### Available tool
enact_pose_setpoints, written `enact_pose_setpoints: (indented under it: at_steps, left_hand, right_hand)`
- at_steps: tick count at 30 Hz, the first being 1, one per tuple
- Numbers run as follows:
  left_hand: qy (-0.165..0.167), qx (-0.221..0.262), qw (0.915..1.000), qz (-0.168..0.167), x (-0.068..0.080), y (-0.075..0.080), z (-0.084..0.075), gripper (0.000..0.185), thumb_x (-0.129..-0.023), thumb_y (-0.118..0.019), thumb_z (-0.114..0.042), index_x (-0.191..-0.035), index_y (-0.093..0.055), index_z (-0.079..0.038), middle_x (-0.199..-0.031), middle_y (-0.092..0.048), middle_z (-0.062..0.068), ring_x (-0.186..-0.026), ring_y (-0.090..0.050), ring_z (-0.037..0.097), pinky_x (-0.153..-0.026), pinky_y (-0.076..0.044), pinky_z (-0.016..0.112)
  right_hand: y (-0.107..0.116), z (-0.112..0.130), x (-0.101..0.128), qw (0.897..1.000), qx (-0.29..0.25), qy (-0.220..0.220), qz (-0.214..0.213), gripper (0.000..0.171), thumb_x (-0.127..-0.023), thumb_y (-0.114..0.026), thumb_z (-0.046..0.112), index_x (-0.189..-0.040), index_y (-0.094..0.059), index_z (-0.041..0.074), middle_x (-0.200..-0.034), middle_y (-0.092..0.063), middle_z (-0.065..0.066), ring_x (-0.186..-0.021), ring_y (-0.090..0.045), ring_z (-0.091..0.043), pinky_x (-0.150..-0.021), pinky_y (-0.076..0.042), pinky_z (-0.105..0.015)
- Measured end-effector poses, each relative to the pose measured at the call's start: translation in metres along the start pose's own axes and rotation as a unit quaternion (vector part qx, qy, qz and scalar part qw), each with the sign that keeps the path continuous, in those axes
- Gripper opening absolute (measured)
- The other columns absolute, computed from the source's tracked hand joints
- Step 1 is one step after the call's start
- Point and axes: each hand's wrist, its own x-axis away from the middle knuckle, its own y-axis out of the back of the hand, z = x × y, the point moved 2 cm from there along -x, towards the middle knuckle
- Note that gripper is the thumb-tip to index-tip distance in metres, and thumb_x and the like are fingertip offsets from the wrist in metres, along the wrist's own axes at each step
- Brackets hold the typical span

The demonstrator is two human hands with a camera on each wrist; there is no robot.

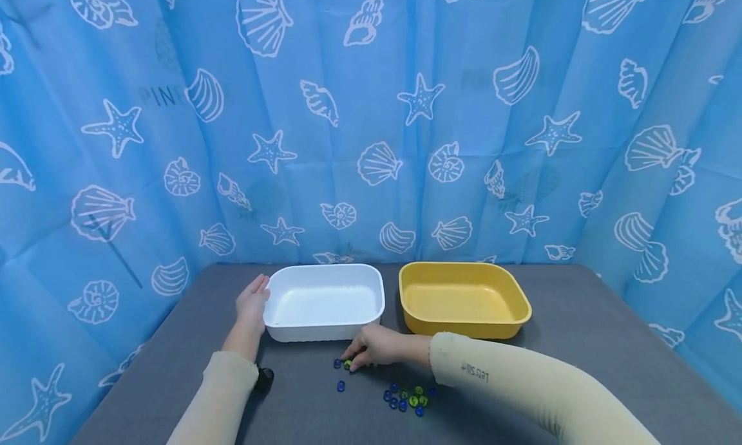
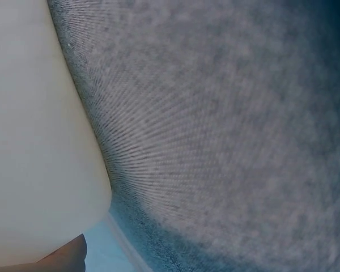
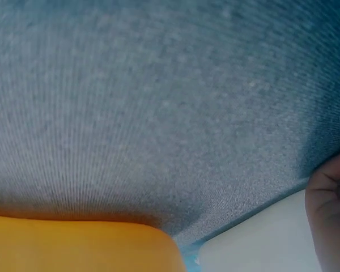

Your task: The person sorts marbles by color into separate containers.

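My left hand (image 1: 253, 301) lies with straight fingers against the left wall of a white tub (image 1: 371, 284), which looks empty. My right hand (image 1: 364, 350) reaches across the grey table (image 1: 580, 342) just in front of that tub, its fingertips curled down round a green bead (image 1: 348, 365). A blue bead (image 1: 337, 363) lies beside it and another blue bead (image 1: 341, 386) a little nearer me. In the left wrist view the white tub's wall (image 2: 34, 141) fills the left side. The right wrist view shows curled fingers (image 3: 331, 215) at the right edge.
A yellow tub (image 1: 522, 303), (image 3: 73, 243) stands to the right of the white one and looks empty. A cluster of several blue and green beads (image 1: 408, 397) lies under my right forearm. Blue seashell curtains (image 1: 371, 110) close in the table's back and sides.
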Motion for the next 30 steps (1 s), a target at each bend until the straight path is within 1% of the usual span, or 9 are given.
enact_pose_setpoints:
  at_steps: [5, 10, 15, 17, 22, 30]
  left_hand:
    - [-0.002, -0.007, 1.0000, -0.002, 0.000, 0.001, 0.001, 0.049, -0.105, -0.036, -0.007, -0.154, -0.026, -0.011, -0.156, -0.030, 0.008, -0.144, -0.025, 0.022, -0.115, -0.023, 0.038]
    - [-0.002, -0.001, 1.0000, -0.001, 0.000, 0.001, 0.002, 0.049, -0.106, -0.036, -0.008, -0.154, -0.026, -0.010, -0.156, -0.030, 0.008, -0.144, -0.025, 0.023, -0.115, -0.023, 0.038]
    - [-0.001, -0.001, 1.0000, -0.004, -0.001, 0.001, 0.004, 0.049, -0.106, -0.036, -0.007, -0.154, -0.026, -0.010, -0.156, -0.031, 0.009, -0.143, -0.026, 0.023, -0.115, -0.023, 0.038]
    - [-0.001, 0.000, 1.0000, -0.005, -0.002, 0.001, 0.004, 0.049, -0.105, -0.036, -0.007, -0.154, -0.026, -0.010, -0.156, -0.030, 0.009, -0.143, -0.026, 0.023, -0.115, -0.024, 0.038]
    - [-0.004, 0.001, 1.0000, -0.005, -0.002, 0.002, 0.005, 0.049, -0.105, -0.036, -0.006, -0.154, -0.026, -0.010, -0.156, -0.030, 0.008, -0.143, -0.025, 0.023, -0.115, -0.024, 0.038]
    - [-0.005, 0.003, 1.0000, 0.005, 0.001, 0.002, 0.003, 0.051, -0.105, -0.035, -0.005, -0.154, -0.024, -0.010, -0.157, -0.028, 0.008, -0.144, -0.024, 0.023, -0.115, -0.022, 0.038]
  right_hand:
    - [-0.001, 0.000, 0.000, 1.000, 0.001, 0.002, -0.007, 0.021, -0.090, -0.069, 0.010, -0.110, -0.074, 0.008, -0.071, -0.064, 0.011, -0.054, -0.052, -0.004, -0.050, -0.046, -0.018]
    - [-0.001, -0.001, 0.000, 1.000, 0.003, 0.003, -0.013, 0.019, -0.089, -0.070, 0.010, -0.107, -0.075, 0.009, -0.072, -0.064, 0.012, -0.054, -0.054, -0.004, -0.050, -0.048, -0.018]
    - [0.000, 0.000, 0.003, 1.000, -0.025, 0.001, -0.009, 0.017, -0.089, -0.069, 0.006, -0.104, -0.076, 0.006, -0.075, -0.067, 0.009, -0.058, -0.058, -0.005, -0.053, -0.051, -0.020]
    - [0.001, 0.001, 0.004, 0.999, -0.039, -0.006, -0.007, 0.016, -0.088, -0.070, 0.004, -0.103, -0.076, 0.005, -0.077, -0.068, 0.008, -0.059, -0.059, -0.006, -0.055, -0.052, -0.021]
    - [0.006, 0.006, 0.009, 0.998, -0.054, -0.020, -0.007, 0.013, -0.087, -0.070, 0.002, -0.099, -0.076, 0.003, -0.077, -0.067, 0.005, -0.061, -0.061, -0.009, -0.057, -0.054, -0.023]
    - [0.021, 0.012, 0.018, 0.994, -0.101, -0.003, -0.032, 0.013, -0.088, -0.068, 0.000, -0.100, -0.073, -0.002, -0.075, -0.066, 0.000, -0.065, -0.061, -0.011, -0.064, -0.057, -0.034]
